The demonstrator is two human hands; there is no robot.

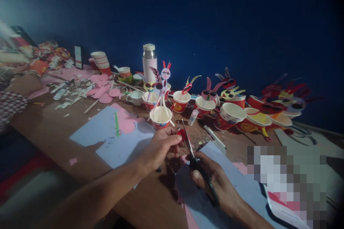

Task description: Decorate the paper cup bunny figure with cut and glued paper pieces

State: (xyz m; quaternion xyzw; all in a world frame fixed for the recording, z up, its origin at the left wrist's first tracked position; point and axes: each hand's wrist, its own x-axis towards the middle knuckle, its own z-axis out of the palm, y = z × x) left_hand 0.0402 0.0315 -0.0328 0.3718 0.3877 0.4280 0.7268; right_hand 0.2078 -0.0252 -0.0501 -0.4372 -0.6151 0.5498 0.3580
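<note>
My left hand (161, 146) pinches a small red paper piece (182, 134) above the brown table (53, 125). In my right hand (215, 182) are black-handled scissors (190, 146), gripped by the handles, with their blades open on the red piece. Just beyond stands a paper cup (160, 117) with white sticks and a paper face on top. Light blue paper sheets (118, 139) lie under and beside my hands.
Several decorated paper cups (231, 112) line the back of the table by a blue wall, with a white flask (149, 62), a cup stack (101, 62), a glue stick (192, 117) and pink paper shapes (103, 91). Another person's arm (16, 86) rests at far left.
</note>
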